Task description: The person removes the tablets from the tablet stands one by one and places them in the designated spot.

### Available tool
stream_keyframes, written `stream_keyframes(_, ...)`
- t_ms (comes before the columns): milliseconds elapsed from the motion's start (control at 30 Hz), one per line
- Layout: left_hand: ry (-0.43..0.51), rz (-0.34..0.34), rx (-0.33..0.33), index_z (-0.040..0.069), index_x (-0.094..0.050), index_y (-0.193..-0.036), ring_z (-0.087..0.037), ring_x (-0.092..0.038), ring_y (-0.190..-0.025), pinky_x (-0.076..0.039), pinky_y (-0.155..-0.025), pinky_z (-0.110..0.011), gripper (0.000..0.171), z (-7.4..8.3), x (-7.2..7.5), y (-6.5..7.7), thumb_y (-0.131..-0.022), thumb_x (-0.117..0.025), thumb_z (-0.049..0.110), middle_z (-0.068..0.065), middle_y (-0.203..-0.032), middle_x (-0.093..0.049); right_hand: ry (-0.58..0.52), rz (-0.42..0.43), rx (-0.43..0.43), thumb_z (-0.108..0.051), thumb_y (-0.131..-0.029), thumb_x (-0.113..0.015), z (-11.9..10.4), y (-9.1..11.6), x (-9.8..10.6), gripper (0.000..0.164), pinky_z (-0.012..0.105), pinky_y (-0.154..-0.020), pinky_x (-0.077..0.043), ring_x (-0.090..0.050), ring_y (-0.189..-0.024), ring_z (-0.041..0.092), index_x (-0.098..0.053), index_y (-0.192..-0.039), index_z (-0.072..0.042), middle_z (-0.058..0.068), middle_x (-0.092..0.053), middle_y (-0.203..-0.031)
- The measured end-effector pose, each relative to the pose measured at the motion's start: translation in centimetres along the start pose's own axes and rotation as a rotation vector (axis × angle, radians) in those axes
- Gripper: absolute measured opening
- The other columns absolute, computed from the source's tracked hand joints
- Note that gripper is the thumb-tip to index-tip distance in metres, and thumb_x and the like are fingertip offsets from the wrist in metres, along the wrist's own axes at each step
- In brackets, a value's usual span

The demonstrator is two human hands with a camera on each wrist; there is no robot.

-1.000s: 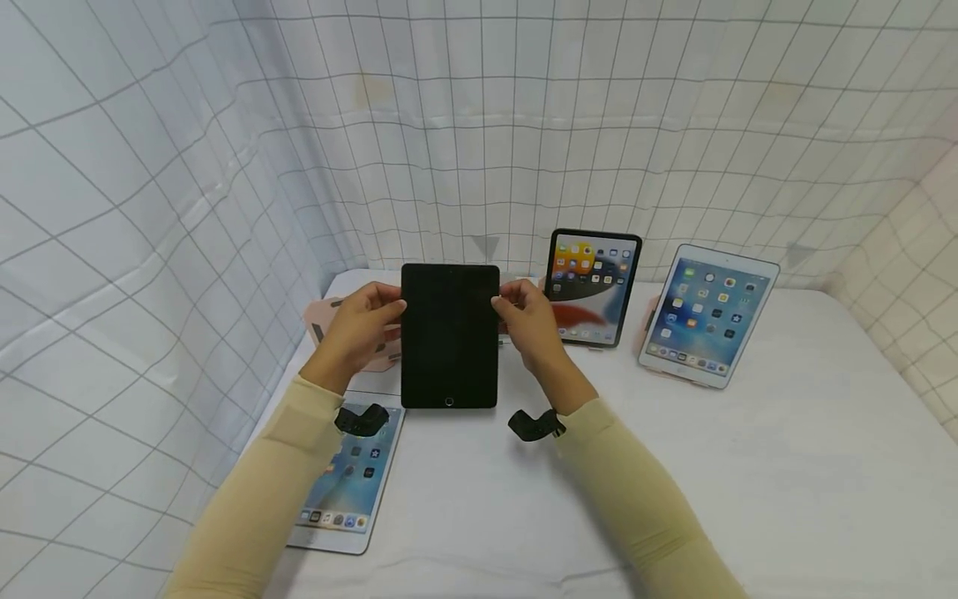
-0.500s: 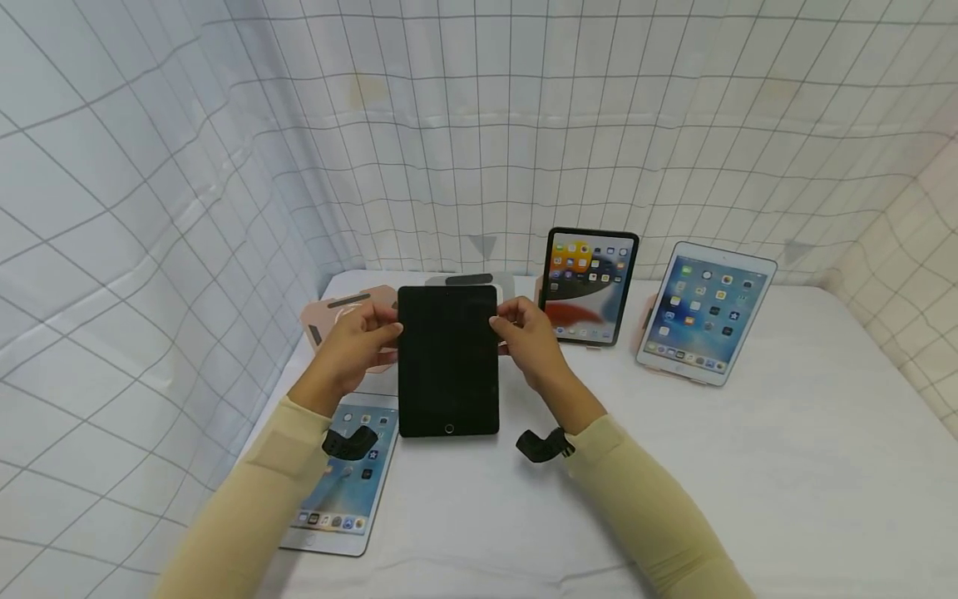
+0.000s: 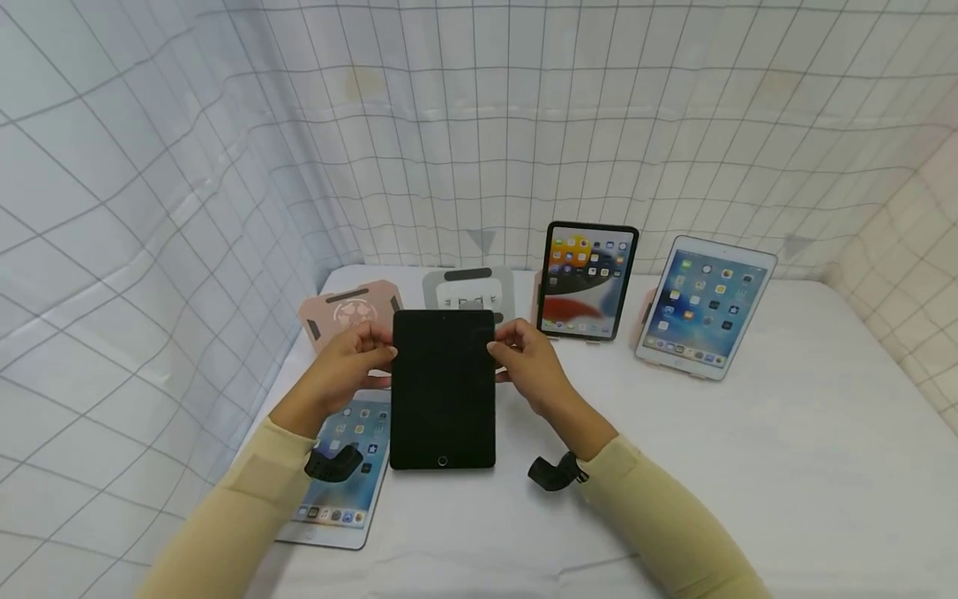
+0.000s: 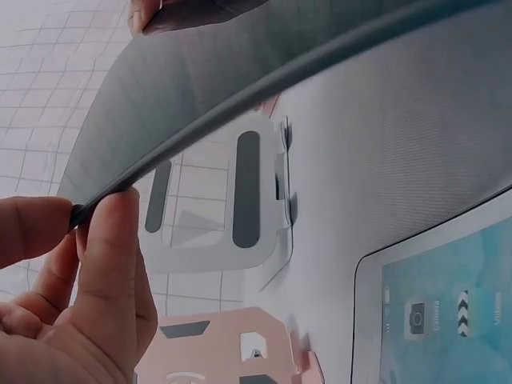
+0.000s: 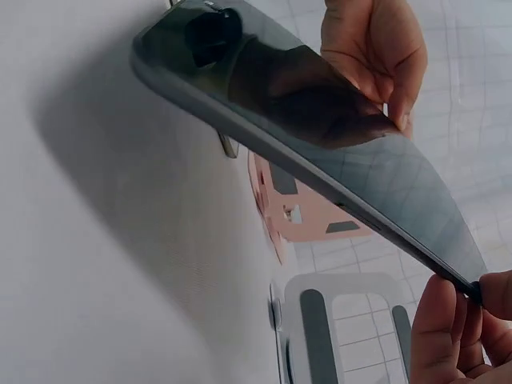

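Note:
A black tablet (image 3: 443, 391) with a dark screen and a round button at its lower edge is held up between both hands in the head view. My left hand (image 3: 350, 366) pinches its left edge, thumb in front and fingers behind. On the opposite edge my right hand (image 3: 530, 364) pinches it the same way. Both wrist views show the tablet tilted over the white table, its shadow below in the right one. Behind it stands a grey tablet stand (image 3: 506, 293), its lower part hidden by the tablet. A pink stand (image 3: 322, 314) is at the left, partly covered by my left hand.
A white tablet (image 3: 344, 499) lies flat under my left forearm. At the back right, a black-framed tablet (image 3: 587, 283) and a white-framed tablet (image 3: 703, 308) lean on stands, screens lit. A grid-patterned curtain (image 3: 479, 125) closes off the back and sides of the white table (image 3: 786, 466).
Both hands have drawn the black tablet down and toward me in the head view. The grey stand behind it has come into sight.

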State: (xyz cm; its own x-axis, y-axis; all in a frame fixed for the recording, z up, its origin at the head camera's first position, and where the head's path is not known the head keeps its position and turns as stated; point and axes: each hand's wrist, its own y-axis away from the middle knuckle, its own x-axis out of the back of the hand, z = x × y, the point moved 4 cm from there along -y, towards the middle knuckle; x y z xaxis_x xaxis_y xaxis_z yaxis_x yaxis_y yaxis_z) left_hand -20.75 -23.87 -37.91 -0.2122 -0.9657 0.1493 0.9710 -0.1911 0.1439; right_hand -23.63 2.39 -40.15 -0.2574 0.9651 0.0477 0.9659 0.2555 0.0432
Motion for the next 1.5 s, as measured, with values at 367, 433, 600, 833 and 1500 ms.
stream_keyframes(367,0.017,-0.098,0.050,0.000,-0.044,-0.110,-0.019,-0.061,-0.085,-0.058,-0.074,-0.037,0.014,-0.8,-0.6,1.5,-0.100,-0.052,0.005,-0.008,-0.093,-0.055,-0.025,-0.030,-0.098,-0.009,-0.098,-0.060,0.8,1.9,0.0,0.015,0.035,-0.066,-0.059,-0.061,-0.083,0.023,-0.056,-0.112,-0.004,0.013,-0.057,-0.098)
stream_keyframes(433,0.027,-0.124,0.063,0.001,-0.044,-0.109,-0.019,-0.061,-0.086,-0.058,-0.074,-0.038,0.013,-1.0,-0.7,1.6,-0.099,-0.052,0.005,-0.008,-0.094,-0.054,-0.038,-0.034,-0.116,-0.008,-0.098,-0.060,1.0,2.3,-0.1,0.015,0.034,-0.065,-0.058,-0.061,-0.082,0.023,-0.055,-0.111,-0.003,0.013,-0.056,-0.097)
stream_keyframes(600,0.052,-0.176,0.086,0.002,-0.044,-0.106,-0.019,-0.060,-0.084,-0.059,-0.074,-0.038,0.010,-1.6,-0.7,1.9,-0.099,-0.051,0.004,-0.007,-0.093,-0.051,-0.045,-0.036,-0.138,-0.007,-0.097,-0.061,1.5,3.2,-0.3,0.015,0.033,-0.064,-0.058,-0.060,-0.081,0.022,-0.055,-0.110,-0.002,0.012,-0.055,-0.096)
stream_keyframes(833,0.072,-0.192,0.126,0.003,-0.045,-0.106,-0.017,-0.059,-0.083,-0.058,-0.074,-0.035,0.008,-2.2,-0.7,2.6,-0.100,-0.051,0.004,-0.006,-0.093,-0.053,-0.023,-0.036,-0.156,-0.007,-0.097,-0.061,2.0,4.0,-0.8,0.014,0.033,-0.064,-0.059,-0.059,-0.080,0.023,-0.056,-0.109,-0.001,0.013,-0.055,-0.095)
stream_keyframes(1500,0.059,-0.210,0.257,0.003,-0.046,-0.106,-0.021,-0.059,-0.086,-0.057,-0.077,-0.039,0.010,-4.3,-0.6,4.2,-0.099,-0.052,0.006,-0.008,-0.093,-0.054,-0.071,-0.092,-0.201,-0.002,-0.096,-0.060,3.7,5.8,-2.3,0.011,0.032,-0.061,-0.058,-0.058,-0.075,0.019,-0.053,-0.104,0.002,0.010,-0.055,-0.086)
